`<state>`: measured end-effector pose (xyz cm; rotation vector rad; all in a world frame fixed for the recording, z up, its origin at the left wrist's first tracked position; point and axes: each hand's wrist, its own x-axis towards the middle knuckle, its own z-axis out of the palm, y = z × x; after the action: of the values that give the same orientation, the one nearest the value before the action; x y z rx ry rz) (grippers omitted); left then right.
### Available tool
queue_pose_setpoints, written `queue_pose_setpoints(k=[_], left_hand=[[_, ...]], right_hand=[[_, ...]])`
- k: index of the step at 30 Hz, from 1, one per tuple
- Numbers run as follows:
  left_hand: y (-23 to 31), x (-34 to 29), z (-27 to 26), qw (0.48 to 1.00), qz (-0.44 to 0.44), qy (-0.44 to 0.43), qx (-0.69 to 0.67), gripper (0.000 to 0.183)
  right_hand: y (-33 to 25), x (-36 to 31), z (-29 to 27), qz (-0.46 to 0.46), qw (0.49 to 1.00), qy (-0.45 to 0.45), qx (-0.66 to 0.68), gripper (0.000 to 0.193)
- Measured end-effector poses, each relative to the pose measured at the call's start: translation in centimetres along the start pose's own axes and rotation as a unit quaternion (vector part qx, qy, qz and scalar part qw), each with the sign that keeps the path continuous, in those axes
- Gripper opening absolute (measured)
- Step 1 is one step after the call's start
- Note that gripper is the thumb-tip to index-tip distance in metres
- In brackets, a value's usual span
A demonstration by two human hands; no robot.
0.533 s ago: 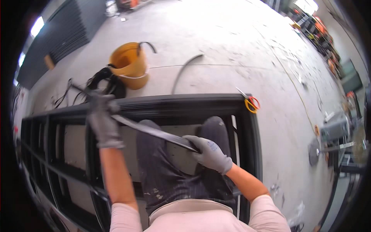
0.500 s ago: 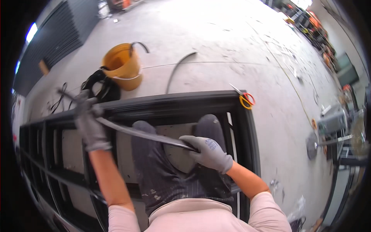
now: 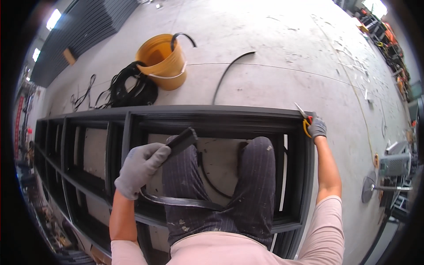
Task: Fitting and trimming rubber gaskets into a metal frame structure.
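In a grey glove, my left hand (image 3: 140,170) is closed around a black rubber strip (image 3: 182,140). One cut end sticks up past my thumb; the rest curves down below the hand and across my thighs. My right hand (image 3: 318,128), gloved too, is at the far right corner of a dark frame (image 3: 221,111), its fingers wrapped on the scissors (image 3: 305,124). The scissors have red and yellow handles, and their blades point up and left beyond the frame's edge. My legs are inside one opening of the frame.
Beyond the frame stands a yellow bucket (image 3: 164,62) with black strip hanging over its rim. A heap of coiled black strip (image 3: 132,84) lies beside it. Another strip piece (image 3: 229,70) curves on the floor. A pedestal fan (image 3: 370,187) is at the right.
My right hand has let go of the strip and moved right onto the scissors. My left hand has come nearer, still gripping the strip, whose other end now droops onto my lap.
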<state>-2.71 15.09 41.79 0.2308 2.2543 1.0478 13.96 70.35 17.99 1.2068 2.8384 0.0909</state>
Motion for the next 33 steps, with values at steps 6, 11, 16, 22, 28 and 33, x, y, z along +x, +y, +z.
queue_pose_setpoints(k=[6, 11, 16, 22, 28, 33], left_hand=[[0.3, -0.5, 0.1, 1.0, -0.008, -0.004, 0.007, 0.039], [0.3, -1.7, -0.1, 0.994, 0.044, -0.016, 0.097, 0.035], [-0.5, -3.7, -0.5, 0.975, 0.093, -0.059, 0.191, 0.039], [-2.4, -6.1, 0.3, 0.984, 0.041, -0.084, 0.15, 0.038], [-3.9, -7.3, -0.3, 0.977, 0.066, -0.081, 0.188, 0.033], [-5.9, -6.9, 2.0, 0.936, 0.222, -0.034, 0.271, 0.028]], right_hand=[[-1.7, 1.5, 1.9, 0.007, 0.997, -0.027, -0.075, 0.04], [-2.5, -1.3, 2.0, -0.038, 0.981, -0.038, 0.186, 0.051], [-13.3, -14.8, -9.7, 0.029, 0.67, -0.277, 0.688, 0.039], [-24.6, -26.3, -16.8, -0.047, 0.463, -0.457, 0.758, 0.045], [-28.2, -28.8, -17.5, -0.102, 0.406, -0.477, 0.773, 0.044], [-29.4, -30.8, -17.4, -0.129, 0.489, -0.471, 0.722, 0.039]])
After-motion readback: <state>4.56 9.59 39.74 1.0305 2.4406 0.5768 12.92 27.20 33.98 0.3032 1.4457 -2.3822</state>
